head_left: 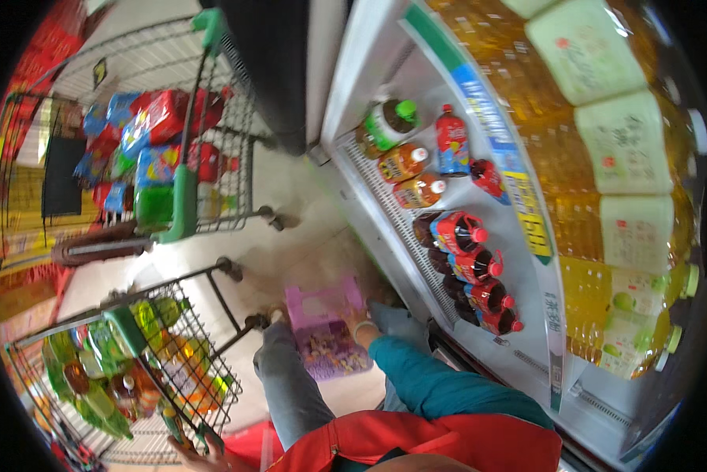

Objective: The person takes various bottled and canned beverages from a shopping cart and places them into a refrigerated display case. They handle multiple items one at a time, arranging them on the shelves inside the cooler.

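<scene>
At the lower left edge, my left hand (204,457) is closed at the handle end of the near wire shopping cart (179,386). A small green-and-yellow object (176,426) shows by its fingers; what it is stays unclear. My right hand (360,331), in a teal sleeve, reaches down between my legs and grips the edge of a purple plastic stool (324,304). The stool has a patterned seat and stands low on the floor. Motion blur and the hand's angle hide the right fingers. Green and orange drink bottles (126,377) lie in the near cart.
A second cart (185,203) holds red and blue drink packs (158,115). On my right stands a metal shelf unit (383,236) with several red-capped cola-type bottles (477,265) on its bottom deck. Large amber bottles (566,153) line the shelf above, behind a price strip (509,165).
</scene>
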Motion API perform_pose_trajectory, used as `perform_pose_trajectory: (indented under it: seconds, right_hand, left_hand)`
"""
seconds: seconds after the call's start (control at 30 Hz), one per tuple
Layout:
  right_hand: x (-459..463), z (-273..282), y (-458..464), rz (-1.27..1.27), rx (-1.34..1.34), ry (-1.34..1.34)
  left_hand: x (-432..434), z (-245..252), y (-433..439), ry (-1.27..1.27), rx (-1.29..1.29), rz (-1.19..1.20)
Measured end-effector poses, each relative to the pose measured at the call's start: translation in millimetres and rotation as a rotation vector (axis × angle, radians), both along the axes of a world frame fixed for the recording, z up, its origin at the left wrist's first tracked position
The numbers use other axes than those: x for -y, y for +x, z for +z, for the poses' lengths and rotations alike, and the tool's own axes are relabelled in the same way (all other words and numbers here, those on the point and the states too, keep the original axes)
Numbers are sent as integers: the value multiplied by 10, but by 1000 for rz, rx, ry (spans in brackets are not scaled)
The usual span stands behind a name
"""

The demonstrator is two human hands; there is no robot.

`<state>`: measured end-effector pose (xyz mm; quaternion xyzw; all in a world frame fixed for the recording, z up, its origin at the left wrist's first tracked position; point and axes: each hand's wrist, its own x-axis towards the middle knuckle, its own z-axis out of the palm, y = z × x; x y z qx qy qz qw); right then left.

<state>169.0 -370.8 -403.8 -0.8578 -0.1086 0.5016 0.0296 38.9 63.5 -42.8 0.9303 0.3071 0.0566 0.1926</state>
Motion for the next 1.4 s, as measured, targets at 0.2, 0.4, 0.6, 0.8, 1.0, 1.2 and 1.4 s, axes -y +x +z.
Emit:
perform_pose_trajectory:
  seconds: [0.2, 0.4, 0.6, 0.8, 1.0, 1.2, 1.4]
  right_hand:
    - [-147, 98, -248, 348, -374, -10]
    - [-333, 19, -153, 433, -487, 30]
    - [-402, -364, -8, 318, -404, 78]
    - [-313, 124, 100, 128, -159, 211]
    - [253, 2578, 454, -243, 397, 753]
    - [1649, 4770, -247, -1013, 2071, 730]
    - [2378, 5194, 201, -930, 2087, -52]
  left_hand:
    - [61, -173, 302, 47, 17, 4]
    - [208, -223, 531, 97, 16, 17]
    - [214, -345, 731, 133, 58, -9]
    - [192, -207, 801, 169, 54, -82]
    - [279, 159, 796, 234, -82, 41]
    - [601, 348, 885, 481, 410, 158]
    - [2188, 515, 1320, -145, 681, -761]
